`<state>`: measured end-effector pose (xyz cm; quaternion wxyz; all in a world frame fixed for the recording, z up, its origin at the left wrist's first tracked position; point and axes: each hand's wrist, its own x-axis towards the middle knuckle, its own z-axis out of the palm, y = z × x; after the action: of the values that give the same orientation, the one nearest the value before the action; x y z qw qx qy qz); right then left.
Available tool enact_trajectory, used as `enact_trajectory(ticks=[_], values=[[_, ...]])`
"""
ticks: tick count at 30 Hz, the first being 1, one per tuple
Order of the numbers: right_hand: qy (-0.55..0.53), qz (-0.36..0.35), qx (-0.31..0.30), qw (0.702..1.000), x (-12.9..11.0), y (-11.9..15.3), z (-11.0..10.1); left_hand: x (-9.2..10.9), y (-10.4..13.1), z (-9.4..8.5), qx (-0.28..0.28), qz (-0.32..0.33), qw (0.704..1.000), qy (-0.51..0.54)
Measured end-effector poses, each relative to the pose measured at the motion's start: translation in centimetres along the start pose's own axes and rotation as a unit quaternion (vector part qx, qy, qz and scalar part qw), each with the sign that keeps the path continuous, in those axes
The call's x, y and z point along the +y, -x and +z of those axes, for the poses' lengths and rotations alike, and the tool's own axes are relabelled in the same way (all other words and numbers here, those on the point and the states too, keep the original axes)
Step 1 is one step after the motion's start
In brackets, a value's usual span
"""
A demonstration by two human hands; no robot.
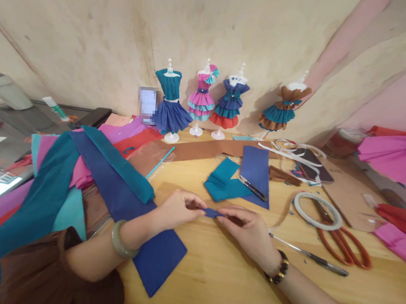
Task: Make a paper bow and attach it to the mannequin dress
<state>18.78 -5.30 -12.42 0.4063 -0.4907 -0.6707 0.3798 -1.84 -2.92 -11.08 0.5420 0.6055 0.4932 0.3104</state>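
Observation:
A small folded strip of dark blue crepe paper (211,213) is stretched between my two hands above the table. My left hand (181,210) pinches its left end between thumb and fingers. At the right end, my right hand (244,229) grips it the same way. Just beyond lie a folded teal paper piece (224,179) and a dark blue sheet (256,165), with thread snips (252,188) resting across them. Under my left forearm runs a long dark blue paper strip (117,190), with a teal strip (118,164) partly over it.
Several small dress forms in paper dresses stand along the wall, one in a teal top and blue skirt (172,103). To the right are a tape roll (299,220), orange-handled scissors (344,245) and a pen (320,260). A brown strip (210,150) crosses the back.

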Motion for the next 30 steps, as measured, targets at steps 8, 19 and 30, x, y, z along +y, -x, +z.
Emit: enact_trajectory(ticks=[8, 19, 30], values=[[0.018, -0.008, 0.011, 1.000, -0.1, -0.1, 0.2, 1.0, 0.2, 0.3, 0.030, 0.005, 0.999, -0.026], [0.032, -0.014, 0.011, 0.999, 0.0, -0.2, 0.0, 0.7, 0.1, 0.2, 0.032, 0.011, 0.999, -0.036], [0.020, 0.013, -0.018, 1.000, -0.1, -0.1, -0.3, 0.0, 0.0, 0.0, -0.004, -0.013, 1.000, -0.004]])
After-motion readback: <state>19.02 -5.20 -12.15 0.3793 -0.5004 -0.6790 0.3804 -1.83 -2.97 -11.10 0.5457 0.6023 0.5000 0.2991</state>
